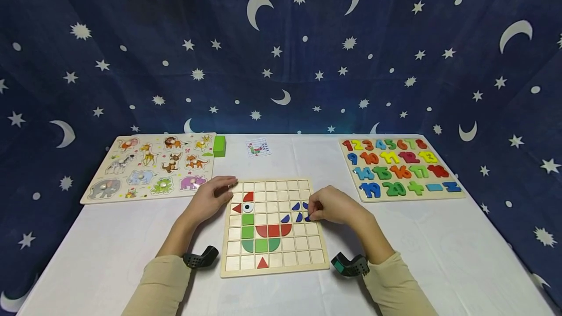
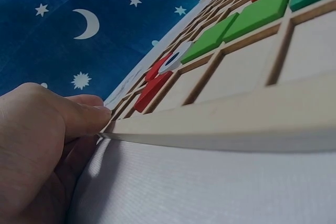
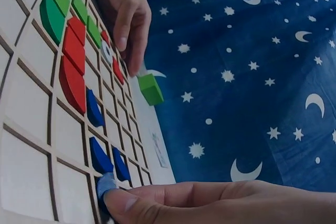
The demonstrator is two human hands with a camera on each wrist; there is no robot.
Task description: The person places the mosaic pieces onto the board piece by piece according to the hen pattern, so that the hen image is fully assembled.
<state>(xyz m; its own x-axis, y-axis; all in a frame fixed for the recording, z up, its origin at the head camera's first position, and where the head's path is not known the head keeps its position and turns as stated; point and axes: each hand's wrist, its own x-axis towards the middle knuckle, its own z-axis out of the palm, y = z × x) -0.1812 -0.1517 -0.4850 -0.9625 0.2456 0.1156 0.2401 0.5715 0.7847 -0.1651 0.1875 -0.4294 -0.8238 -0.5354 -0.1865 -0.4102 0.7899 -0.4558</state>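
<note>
A wooden grid board point(image 1: 287, 260) lies on the table, with flat coloured pieces in its cells forming a bird-like figure. My left hand point(image 1: 210, 201) holds the board's far left corner; in the left wrist view its fingertips point(image 2: 97, 116) meet the frame there. At the board's right side, my right hand point(image 1: 332, 205) pinches a blue curved piece point(image 3: 106, 184) between thumb and forefinger, down at a cell. Other blue curved pieces point(image 1: 285, 219) sit nearby. Also in cells are green squares point(image 1: 248, 219), a red square point(image 1: 273, 230), red triangles point(image 1: 262, 263) and a round eye piece point(image 1: 248, 207).
Behind the board lie a small pattern card point(image 1: 259, 148) and a green block point(image 1: 219, 146). An animal peg puzzle point(image 1: 98, 172) is at the left, a number puzzle point(image 1: 412, 199) at the right. A dark starry cloth point(image 1: 281, 77) hangs behind the white table point(image 1: 272, 296).
</note>
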